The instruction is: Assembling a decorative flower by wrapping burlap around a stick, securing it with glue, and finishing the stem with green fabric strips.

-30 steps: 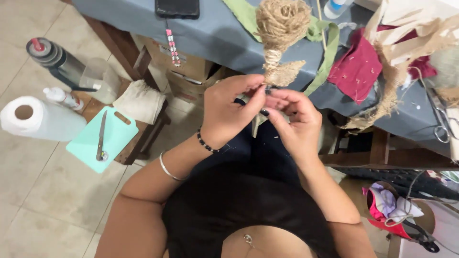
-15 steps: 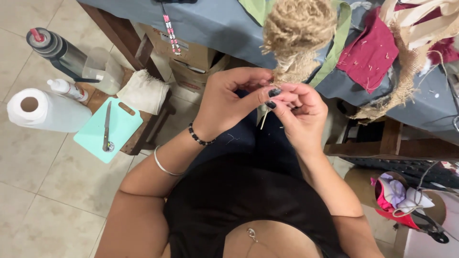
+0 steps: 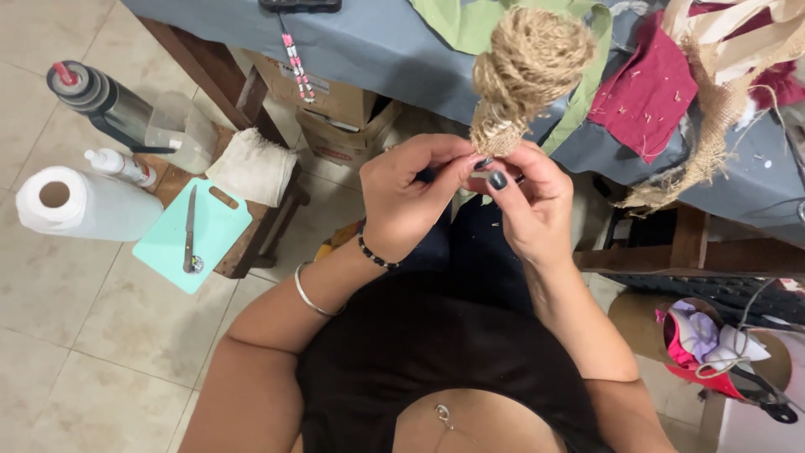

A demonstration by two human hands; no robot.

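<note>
Both hands now sit higher, nearer the tabletop (image 3: 394,50). Left hand (image 3: 411,197) and right hand (image 3: 528,201) each keep a clenched grip on the jute bundle (image 3: 524,75) at its base, above the lap. Red cloth (image 3: 646,92) lies right; a teal cutting board (image 3: 197,243) with knife (image 3: 189,231) lies left.

- The left hand (image 3: 411,197) and right hand (image 3: 528,201) pinch the narrow base of a tan bundle of wound jute twine (image 3: 524,75), held upright.
- Behind it, a grey-blue cloth-covered table (image 3: 394,50) bears a dark red fabric scrap (image 3: 650,92).
- To the left, a white paper towel roll (image 3: 80,205) lies beside a mint green cutting board (image 3: 197,235) carrying a small knife (image 3: 189,231).
</note>
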